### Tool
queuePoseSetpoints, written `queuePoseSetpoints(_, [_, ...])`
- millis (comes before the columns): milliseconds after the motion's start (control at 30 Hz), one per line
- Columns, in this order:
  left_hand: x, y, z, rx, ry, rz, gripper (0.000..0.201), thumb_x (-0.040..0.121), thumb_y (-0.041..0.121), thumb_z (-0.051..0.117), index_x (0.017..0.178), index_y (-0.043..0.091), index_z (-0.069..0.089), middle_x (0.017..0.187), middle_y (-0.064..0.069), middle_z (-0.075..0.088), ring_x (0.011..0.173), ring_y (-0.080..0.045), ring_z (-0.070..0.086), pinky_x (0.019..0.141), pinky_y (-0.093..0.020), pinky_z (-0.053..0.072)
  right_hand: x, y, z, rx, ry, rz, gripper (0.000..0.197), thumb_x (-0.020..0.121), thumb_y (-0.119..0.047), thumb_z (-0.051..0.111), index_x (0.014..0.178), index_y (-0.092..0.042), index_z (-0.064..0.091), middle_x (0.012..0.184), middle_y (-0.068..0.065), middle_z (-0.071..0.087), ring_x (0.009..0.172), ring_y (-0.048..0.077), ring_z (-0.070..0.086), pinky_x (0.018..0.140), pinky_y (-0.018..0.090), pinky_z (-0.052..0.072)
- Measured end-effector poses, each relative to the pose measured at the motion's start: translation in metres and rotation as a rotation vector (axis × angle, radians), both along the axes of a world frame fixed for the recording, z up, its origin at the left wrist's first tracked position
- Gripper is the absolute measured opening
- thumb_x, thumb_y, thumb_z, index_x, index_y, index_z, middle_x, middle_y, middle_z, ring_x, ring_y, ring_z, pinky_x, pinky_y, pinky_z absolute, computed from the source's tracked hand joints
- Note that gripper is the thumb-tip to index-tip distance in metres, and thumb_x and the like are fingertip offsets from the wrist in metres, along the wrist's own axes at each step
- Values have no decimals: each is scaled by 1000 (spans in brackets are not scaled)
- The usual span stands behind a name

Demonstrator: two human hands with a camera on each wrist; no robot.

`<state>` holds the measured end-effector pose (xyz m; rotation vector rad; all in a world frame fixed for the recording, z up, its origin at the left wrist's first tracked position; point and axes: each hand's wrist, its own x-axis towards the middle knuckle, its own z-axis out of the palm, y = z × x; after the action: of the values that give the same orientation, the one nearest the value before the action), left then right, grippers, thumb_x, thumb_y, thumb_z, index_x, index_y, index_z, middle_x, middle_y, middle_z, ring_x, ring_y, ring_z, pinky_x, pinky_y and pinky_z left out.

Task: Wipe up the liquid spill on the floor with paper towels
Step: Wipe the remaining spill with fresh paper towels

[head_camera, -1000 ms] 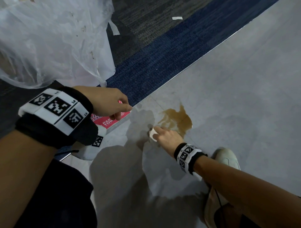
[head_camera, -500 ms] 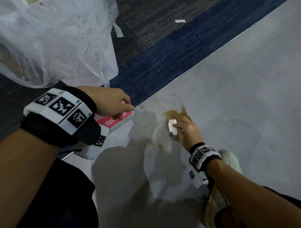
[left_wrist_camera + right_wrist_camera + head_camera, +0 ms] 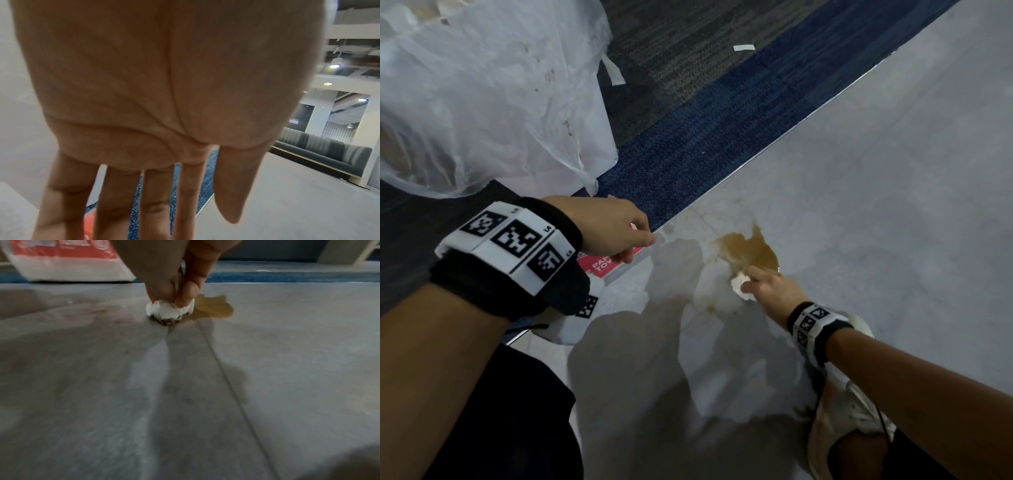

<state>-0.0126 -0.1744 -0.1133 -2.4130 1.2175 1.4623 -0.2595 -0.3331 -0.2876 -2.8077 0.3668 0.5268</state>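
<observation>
One floor: grey tiles beside blue carpet.
Spill: a brown puddle on the tile.
Left hand: fingers straight and apart — holding nothing.
Right hand: fingertips pinched a paper towel wad.
Wad: pressed to the floor at the puddle's edge — underside brown.

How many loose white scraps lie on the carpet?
2. One short strip lies far out on the grey carpet. A longer strip lies beside the plastic bag. The bag may hide others.
</observation>
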Motion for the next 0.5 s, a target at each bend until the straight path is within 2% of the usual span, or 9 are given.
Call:
queuePoseSetpoints(67, [-3, -2, 3, -2, -15, -19, 32, 96, 43, 42, 106, 20, 62, 83, 4, 72, 81, -19, 69, 68, -28, 48, -1, -11, 1, -34, 2, -78, 28, 57, 7, 78, 73, -13, 67, 80, 6, 55, 58, 29, 59, 44, 30, 46])
queuePoseSetpoints(133, [-8, -6, 6, -27, -12, -40, 32, 96, 42, 43, 106, 19, 63, 83, 4, 72, 77, -16, 66, 68, -28, 48, 0, -15, 5, -34, 10, -151, 24, 60, 8, 74, 71, -11, 67, 77, 8, 53, 57, 30, 58, 44, 32, 46])
queuePoseSetpoints(267, [-20, -25, 21, -121, -9, -95, 32, 96, 38, 43, 105, 15, 64, 89, 0, 75, 87, -20, 69, 87, -34, 52, 1, -10, 6, -10, -39, -277, 27, 61, 12, 73, 77, -10, 73, 82, 13, 60, 60, 35, 63, 49, 32, 47])
queuePoseSetpoints(333, [-25, -33, 31, -170, -16, -109, 34, 97, 39, 43, 104, 13, 64, 90, -1, 75, 87, -20, 70, 89, -37, 52, 2, -6, 9, 18, -98, -325, 28, 65, 11, 69, 81, -11, 75, 87, 14, 63, 64, 37, 64, 53, 37, 53])
queuePoseSetpoints(433, [-30, -36, 42, -199, -45, -127, 36, 97, 39, 42, 104, 12, 65, 90, -1, 75, 88, -21, 70, 89, -39, 53, 5, 4, 20, 41, -171, -400, 26, 75, -1, 55, 85, -13, 75, 87, 14, 61, 68, 39, 61, 58, 41, 52])
queuePoseSetpoints(500, [-31, -34, 48, -182, -56, -119, 38, 97, 40, 42, 103, 12, 66, 92, -2, 75, 88, -22, 70, 90, -40, 53, 6, 12, 25, 68, -205, -434, 27, 76, -10, 48, 82, -14, 74, 83, 13, 58, 67, 38, 59, 58, 40, 51])
